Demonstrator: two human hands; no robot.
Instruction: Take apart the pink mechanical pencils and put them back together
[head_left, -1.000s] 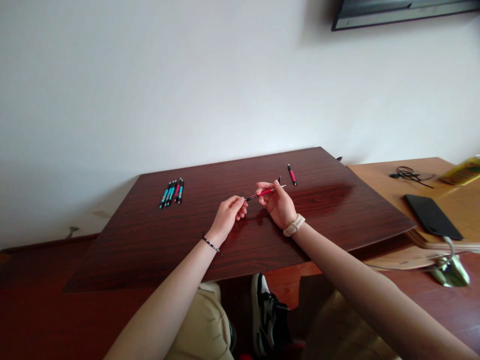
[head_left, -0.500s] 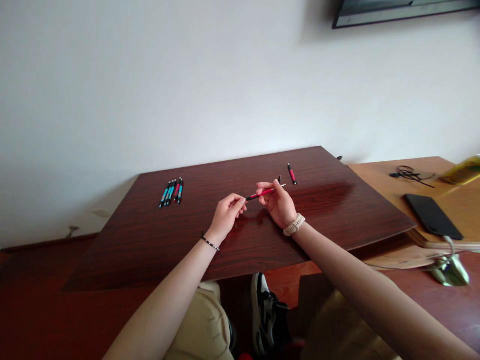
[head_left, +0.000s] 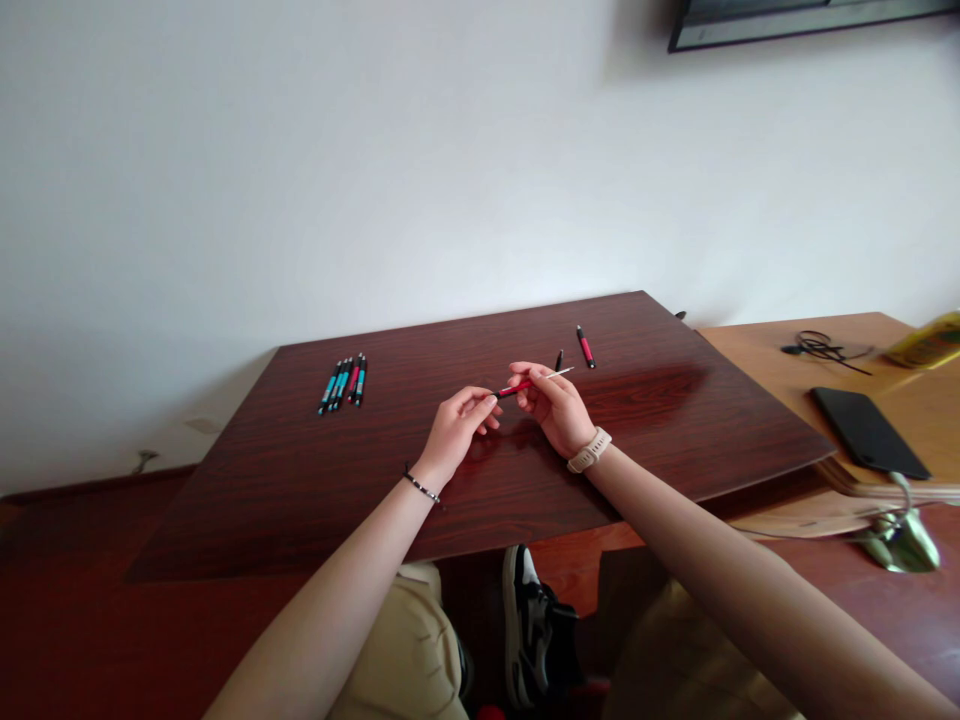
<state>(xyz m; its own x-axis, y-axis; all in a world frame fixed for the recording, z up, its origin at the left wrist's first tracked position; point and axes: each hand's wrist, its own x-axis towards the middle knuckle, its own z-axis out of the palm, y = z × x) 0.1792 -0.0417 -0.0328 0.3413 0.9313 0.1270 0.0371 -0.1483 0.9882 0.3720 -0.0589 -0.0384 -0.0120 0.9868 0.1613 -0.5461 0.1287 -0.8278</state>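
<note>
Over the middle of a dark red wooden board [head_left: 300, 500], both hands grip one red pen [head_left: 517, 386]. My right hand [head_left: 559, 412] holds its barrel, and a thin white refill sticks out toward the upper right. My left hand [head_left: 457, 430] pinches the pen's dark left end. A small black pen part [head_left: 559, 359] lies on the board just beyond my right hand, with another red pen [head_left: 585, 347] to its right. Several blue and red pens [head_left: 344, 383] lie side by side at the far left of the board.
The board rests across my lap and a lighter wooden table [head_left: 862, 330] to the right. On that table are a black phone [head_left: 868, 431], a black cable [head_left: 819, 348] and a yellow packet [head_left: 930, 342]. A white wall rises behind. A green metallic object [head_left: 900, 535] sits at right.
My right hand has shifted slightly along the red pen, and the white refill now sticks out further at its right end. My left hand stays pinched on the left end.
</note>
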